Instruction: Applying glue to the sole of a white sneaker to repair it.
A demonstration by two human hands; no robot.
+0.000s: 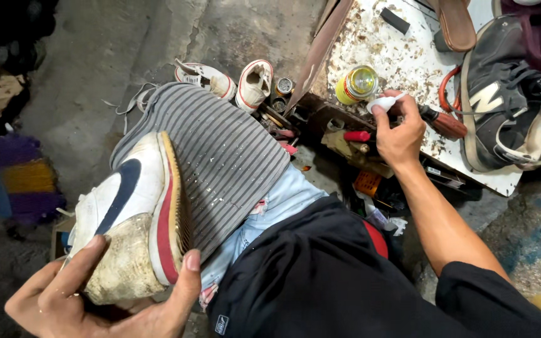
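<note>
Near left, my left hand [95,300] grips the white sneaker [129,219]; far right, over the desk [408,62], my right hand [401,134] pinches a small white piece [382,103] beside the yellow can [356,84].

Dark sneaker [502,100] cut off right.

A worn white leather sneaker [129,219] lay sole-up on a grey striped cloth [220,156] over the person's knee, the left hand [95,300] under its heel. To the right, the right hand [399,134] rested on the flaking white table [408,56], beside a yellow tin can [356,84], left of a dark laced sneaker [502,100]. Behind the cloth, two small white shoes [233,80] lay on the floor.
</note>
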